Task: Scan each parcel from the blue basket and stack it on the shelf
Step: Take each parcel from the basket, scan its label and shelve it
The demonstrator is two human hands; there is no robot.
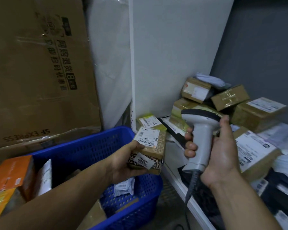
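— Gripped in the left hand (128, 161), thumb on top and fingers curled beneath: a small brown parcel (150, 146), label (148, 135) up, above the far right corner of the blue basket (83, 143). Clasped tight in the right hand (221, 151): the grey scanner (201, 130), head just right of the parcel, over the front of the shelf (178, 176).

— Likely to misfire?

— Quite possibly. Seems aimed left, across the parcel rather than down at its label. Could read nothing, or catch the barcode of the yellow-labelled packet (148, 121) lying just behind on the shelf.

— And the grip?

— Held by the near end only. Might tip and drop back into the basket among the parcels waiting there. Worth watching too: the coiled cord (192, 185), hanging across the shelf's front lip and apt to snag. Farther right, heaped boxes (259, 112), piled askew and easily toppled by a careless placement.
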